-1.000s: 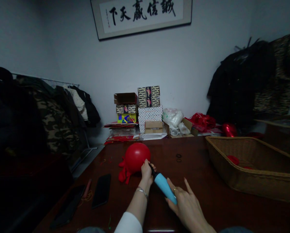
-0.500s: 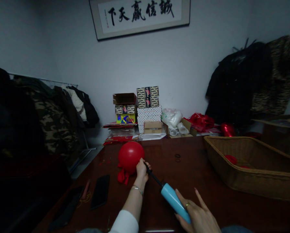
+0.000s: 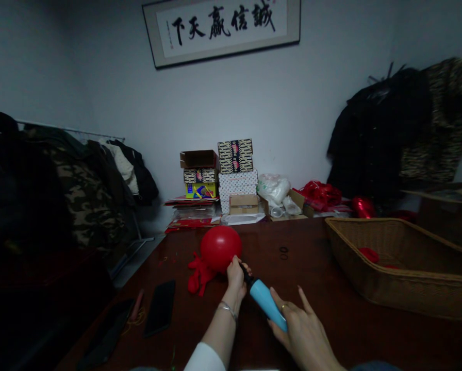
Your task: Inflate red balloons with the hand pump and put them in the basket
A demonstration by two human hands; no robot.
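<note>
A round, inflated red balloon (image 3: 220, 246) is over the dark table, its neck toward me. My left hand (image 3: 236, 278), with a bracelet at the wrist, is closed around the balloon's neck where it meets the black end of a hand pump. The blue barrel of the balloon pump (image 3: 265, 303) slants back toward me, close behind that hand. Around the barrel's near end my right hand (image 3: 302, 327) grips with thumb and palm, some fingers stretched out. Limp red balloons (image 3: 200, 275) lie just left of the inflated one.
A wicker basket (image 3: 393, 288) with a few red pieces stands at the right. Two dark phone-like slabs, one a black phone (image 3: 160, 308), lie at the left beside a reddish stick (image 3: 137, 304). Stacked boxes (image 3: 236, 185) and plastic bags (image 3: 274, 190) are behind the table.
My right hand has pushed the blue barrel forward and left, and the black shaft between it and my left hand now shows much shorter. Balloon and left hand have shifted slightly right.
</note>
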